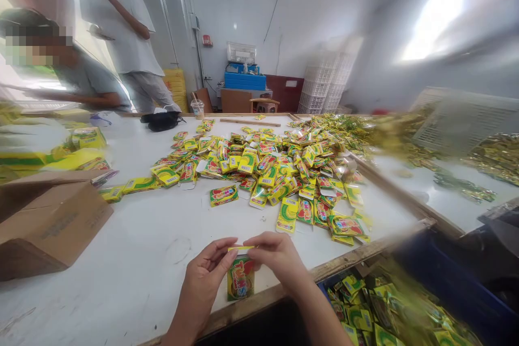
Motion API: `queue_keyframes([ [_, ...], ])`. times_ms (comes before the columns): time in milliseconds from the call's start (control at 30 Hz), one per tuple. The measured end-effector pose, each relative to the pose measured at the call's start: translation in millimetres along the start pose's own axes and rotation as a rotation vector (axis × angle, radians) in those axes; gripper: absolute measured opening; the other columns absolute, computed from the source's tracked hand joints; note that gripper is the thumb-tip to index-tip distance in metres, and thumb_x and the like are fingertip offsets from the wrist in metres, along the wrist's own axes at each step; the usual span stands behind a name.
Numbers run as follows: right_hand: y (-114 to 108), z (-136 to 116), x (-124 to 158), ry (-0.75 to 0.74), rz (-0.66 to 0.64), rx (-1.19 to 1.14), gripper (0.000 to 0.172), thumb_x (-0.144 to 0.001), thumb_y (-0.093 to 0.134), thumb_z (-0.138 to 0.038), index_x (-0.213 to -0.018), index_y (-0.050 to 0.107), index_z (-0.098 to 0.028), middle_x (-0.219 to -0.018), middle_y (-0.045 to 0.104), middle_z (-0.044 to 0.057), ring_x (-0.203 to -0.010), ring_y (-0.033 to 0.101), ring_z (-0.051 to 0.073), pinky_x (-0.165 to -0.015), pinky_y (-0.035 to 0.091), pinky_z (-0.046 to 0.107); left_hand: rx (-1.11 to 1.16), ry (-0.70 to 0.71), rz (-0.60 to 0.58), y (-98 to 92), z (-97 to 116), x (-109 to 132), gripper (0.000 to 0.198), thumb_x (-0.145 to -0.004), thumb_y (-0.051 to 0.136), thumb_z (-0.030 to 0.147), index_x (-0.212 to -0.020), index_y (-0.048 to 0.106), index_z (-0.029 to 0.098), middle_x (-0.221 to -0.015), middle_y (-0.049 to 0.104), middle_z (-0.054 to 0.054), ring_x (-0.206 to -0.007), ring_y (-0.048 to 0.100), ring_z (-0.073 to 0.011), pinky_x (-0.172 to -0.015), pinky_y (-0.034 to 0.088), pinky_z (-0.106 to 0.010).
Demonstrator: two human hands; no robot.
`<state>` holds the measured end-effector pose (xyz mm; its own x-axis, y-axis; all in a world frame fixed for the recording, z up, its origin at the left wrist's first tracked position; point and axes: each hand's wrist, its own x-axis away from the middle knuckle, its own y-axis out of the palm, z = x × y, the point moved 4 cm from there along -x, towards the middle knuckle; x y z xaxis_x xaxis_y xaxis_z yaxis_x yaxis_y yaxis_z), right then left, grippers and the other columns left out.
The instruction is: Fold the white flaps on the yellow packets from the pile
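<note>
Between my two hands a small green and yellow box (240, 279) printed "TWINS" stands upright at the table's near edge. My left hand (208, 270) grips its top left side, thumb against the front. My right hand (279, 257) has its fingers closed at the top right corner, by the pale top flap (241, 251). Just beyond, a wide heap of like boxes (267, 165) lies on the white table (162, 248); a few at its front have flaps sticking out.
An open cardboard carton (57, 221) sits at left. Below right, a blue bin (454, 281) holds many boxes. A wooden strip (389, 189) divides the table from foil packets (466, 184) and a white crate (466, 119). Two people (117, 27) are at the far left; a cup (198, 108) stands behind.
</note>
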<state>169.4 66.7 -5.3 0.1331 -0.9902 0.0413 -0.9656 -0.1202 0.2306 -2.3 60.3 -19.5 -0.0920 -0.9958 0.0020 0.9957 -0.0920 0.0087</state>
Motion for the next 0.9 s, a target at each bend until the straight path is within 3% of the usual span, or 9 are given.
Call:
queue_keyframes([
  [167,1,-4,7,-0.11,0.006,0.045,0.011,-0.071,0.077,-0.025,-0.08,0.079,-0.019,-0.066,0.065,0.001,-0.053,0.06,0.013,-0.055,0.05,0.026,-0.277,0.269,-0.052,-9.1,7,-1,0.013,-0.083,0.07,0.029,-0.094,0.075,0.025,-0.096,0.077,-0.002,-0.091,0.07,-0.0196,-0.083,0.057,-0.027],
  [267,2,-9,14,-0.246,-0.008,0.171,0.017,-0.069,0.08,-0.018,-0.085,0.078,-0.022,-0.078,0.067,0.002,-0.062,0.062,0.015,-0.059,0.051,0.027,-0.415,0.511,-0.11,-12.2,17,2,0.019,-0.083,0.07,0.02,-0.1,0.074,0.028,-0.097,0.076,-0.001,-0.092,0.07,-0.0189,-0.084,0.056,-0.028],
  [333,3,-12,20,-0.366,-0.004,0.276,0.025,-0.067,0.081,-0.011,-0.088,0.077,-0.023,-0.087,0.066,0.003,-0.073,0.063,0.017,-0.064,0.052,0.027,-0.466,0.595,-0.152,-13.1,23,5,0.027,-0.083,0.07,0.015,-0.107,0.072,0.028,-0.098,0.075,-0.001,-0.092,0.07,-0.0183,-0.083,0.057,-0.028],
  [500,6,-4,37,-0.531,0.059,0.435,0.023,-0.08,0.07,-0.009,-0.094,0.073,-0.026,-0.098,0.065,0.004,-0.095,0.061,0.019,-0.084,0.049,0.031,-0.461,0.625,-0.254,-11.8,24,14,0.034,-0.085,0.066,0.01,-0.113,0.069,0.029,-0.104,0.073,-0.003,-0.094,0.069,-0.0181,-0.08,0.058,-0.028],
  [700,18,6,42,-0.485,0.076,0.35,0.017,-0.087,0.063,-0.016,-0.093,0.074,-0.028,-0.095,0.068,0.004,-0.088,0.064,0.02,-0.079,0.052,0.031,-0.442,0.517,-0.251,-4.5,23,27,0.031,-0.086,0.064,0.013,-0.109,0.072,0.032,-0.108,0.074,-0.003,-0.097,0.07,-0.0217,-0.084,0.058,-0.032],
  [767,0,-4,46,-0.421,0.148,0.332,0.011,-0.084,0.067,-0.021,-0.086,0.075,-0.028,-0.091,0.07,0.003,-0.088,0.066,0.022,-0.08,0.052,0.032,-0.49,0.49,-0.297,0.5,29,17,0.03,-0.087,0.062,0.015,-0.11,0.072,0.031,-0.109,0.074,-0.005,-0.1,0.069,-0.0228,-0.086,0.056,-0.033],
  [800,-19,-12,52,-0.391,0.219,0.341,0.008,-0.083,0.068,-0.024,-0.084,0.075,-0.028,-0.091,0.071,0.003,-0.088,0.066,0.023,-0.081,0.052,0.032,-0.529,0.482,-0.308,2.1,32,5,0.029,-0.087,0.062,0.018,-0.11,0.073,0.031,-0.11,0.074,-0.005,-0.102,0.068,-0.0236,-0.089,0.055,-0.034],
  [900,-114,-43,96,-0.278,0.562,0.493,0.018,-0.076,0.072,-0.037,-0.09,0.077,-0.027,-0.093,0.075,0.006,-0.086,0.069,0.028,-0.078,0.055,0.034,-0.634,0.443,-0.184,-2.5,40,-53,0.029,-0.081,0.068,0.023,-0.11,0.074,0.024,-0.117,0.072,-0.008,-0.113,0.062,-0.0275,-0.103,0.045,-0.041],
])
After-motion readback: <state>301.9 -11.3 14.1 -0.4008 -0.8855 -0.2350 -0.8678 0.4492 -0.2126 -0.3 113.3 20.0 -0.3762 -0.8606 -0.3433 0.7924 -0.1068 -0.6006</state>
